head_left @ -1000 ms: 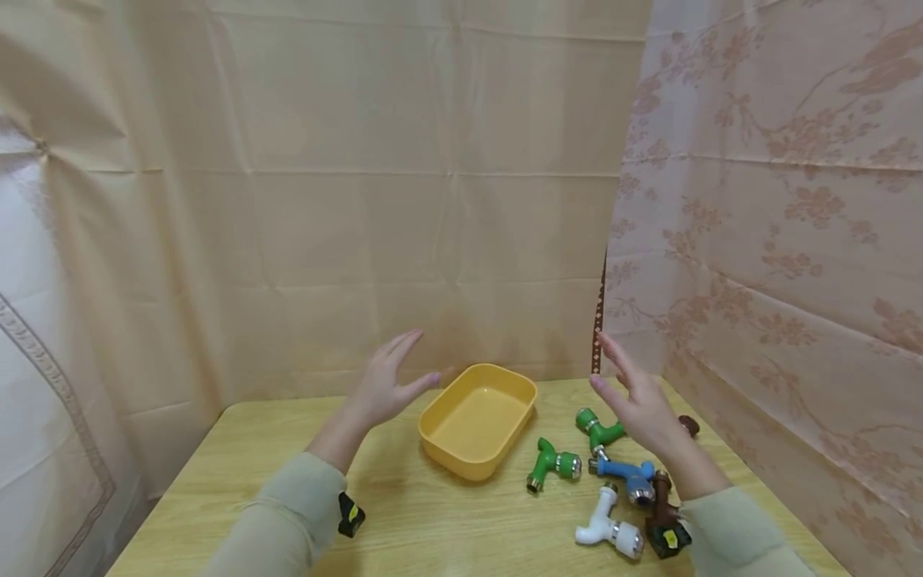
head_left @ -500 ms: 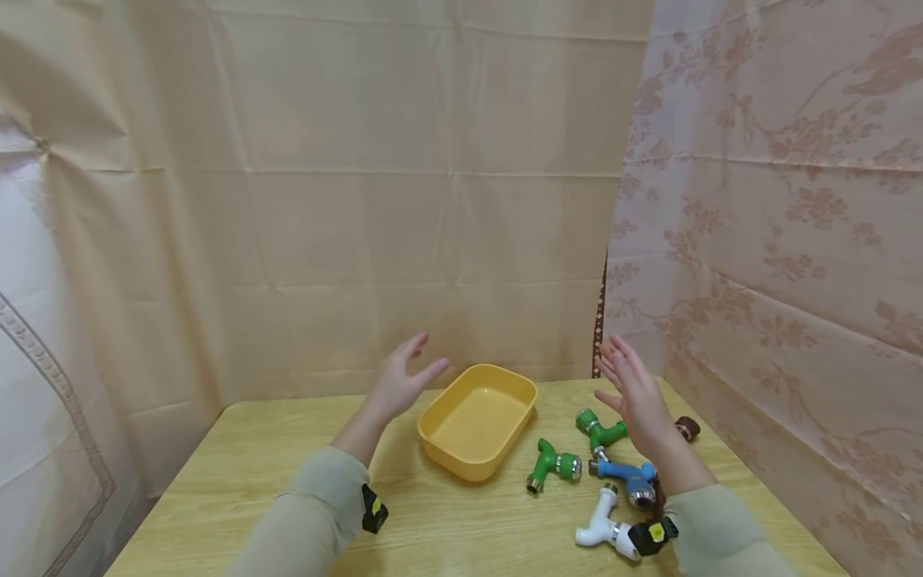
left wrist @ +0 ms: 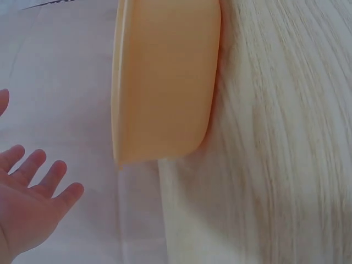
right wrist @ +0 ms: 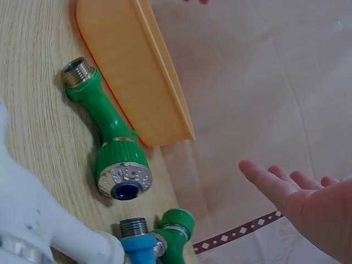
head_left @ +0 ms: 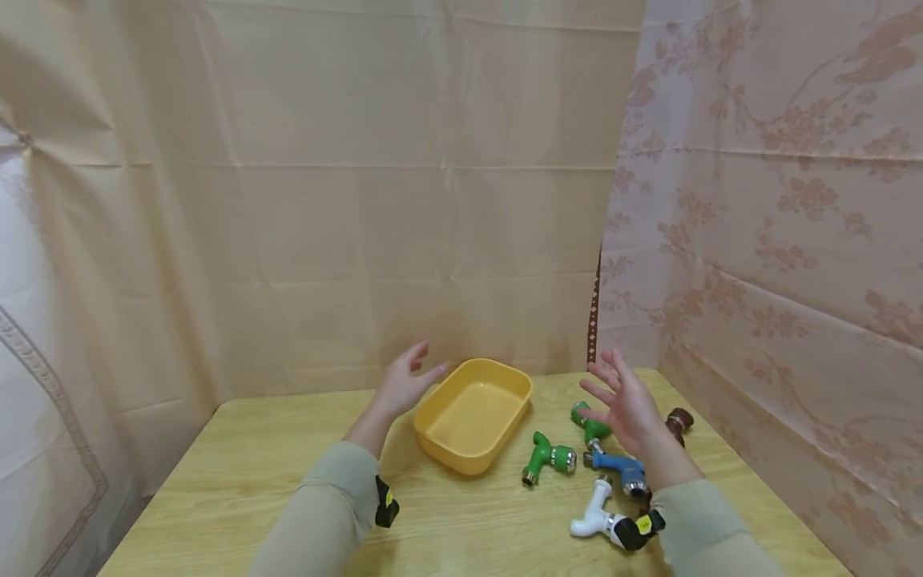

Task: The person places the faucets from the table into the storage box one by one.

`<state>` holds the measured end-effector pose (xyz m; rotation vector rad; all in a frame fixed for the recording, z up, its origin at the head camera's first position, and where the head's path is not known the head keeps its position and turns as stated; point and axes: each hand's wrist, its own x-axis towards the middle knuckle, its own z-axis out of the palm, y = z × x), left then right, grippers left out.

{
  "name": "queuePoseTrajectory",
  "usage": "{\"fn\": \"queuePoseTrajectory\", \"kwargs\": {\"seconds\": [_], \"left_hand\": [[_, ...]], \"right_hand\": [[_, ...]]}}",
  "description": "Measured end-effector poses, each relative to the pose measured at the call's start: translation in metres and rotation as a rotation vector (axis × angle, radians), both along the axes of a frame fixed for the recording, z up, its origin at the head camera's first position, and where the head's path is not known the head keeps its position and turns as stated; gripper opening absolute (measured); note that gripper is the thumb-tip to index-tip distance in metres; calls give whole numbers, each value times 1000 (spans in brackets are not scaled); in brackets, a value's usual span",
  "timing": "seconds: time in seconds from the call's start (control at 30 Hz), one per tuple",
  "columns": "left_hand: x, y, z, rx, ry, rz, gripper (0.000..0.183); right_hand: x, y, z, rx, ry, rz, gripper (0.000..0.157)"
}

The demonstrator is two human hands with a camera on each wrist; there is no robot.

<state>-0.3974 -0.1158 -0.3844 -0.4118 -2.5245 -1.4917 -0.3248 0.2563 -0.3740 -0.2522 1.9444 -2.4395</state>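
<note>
Both hands hover over the table with nothing in them. My left hand point(head_left: 402, 386) is beside the left rim of a yellow plastic tub point(head_left: 441, 450), its fingers loosely extended; the left wrist view shows them spread apart from the tub's wall point(left wrist: 165, 82). Above the taps on the right is my right hand point(head_left: 629, 405), fingers spread and palm turned inward. Under and around it lie a green tap point(head_left: 548, 458), a second green tap point(head_left: 593, 426) partly hidden, a blue tap point(head_left: 622, 471), a white tap point(head_left: 594, 513) and a brown tap point(head_left: 678, 422).
The wooden table point(head_left: 252, 473) ends at a beige curtain point(head_left: 346, 240) behind. A flowered cloth point(head_left: 779, 280) hangs along the right side. Black wrist devices sit on both sleeves, the right one point(head_left: 638, 529) covering part of the white tap in the head view.
Over the last second my left hand has shifted slightly right toward the tub. My right hand has lowered a little and turned, its fingers spreading. The tub and taps lie where they were.
</note>
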Motion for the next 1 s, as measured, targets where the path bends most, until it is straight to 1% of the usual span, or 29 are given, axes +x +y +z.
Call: {"fn": "queuePoseTrajectory", "kwargs": {"seconds": [0.2, 0.4, 0.5, 0.6, 0.7, 0.83, 1.0], "left_hand": [[-7, 7, -9, 41, -75, 11, 74], [-9, 14, -19, 56, -86, -16, 70], [-9, 16, -25, 53, -86, -8, 67], [-8, 17, -30, 36, -92, 11, 65], [-8, 16, -34, 10, -81, 27, 63], [-9, 14, -40, -27, -80, 26, 59], [-11, 9, -48, -66, -112, 20, 54]], "right_hand": [[-3, 0, -5, -110, -74, -8, 89], [-6, -3, -12, -197, -145, -15, 90], [-6, -4, -17, -219, -169, -8, 91], [-6, -5, -22, -215, -179, -3, 91], [-5, -7, -25, -205, -184, -4, 91], [-6, -9, -27, -178, -195, -9, 93], [-6, -10, -30, -134, -203, -9, 90]]}}
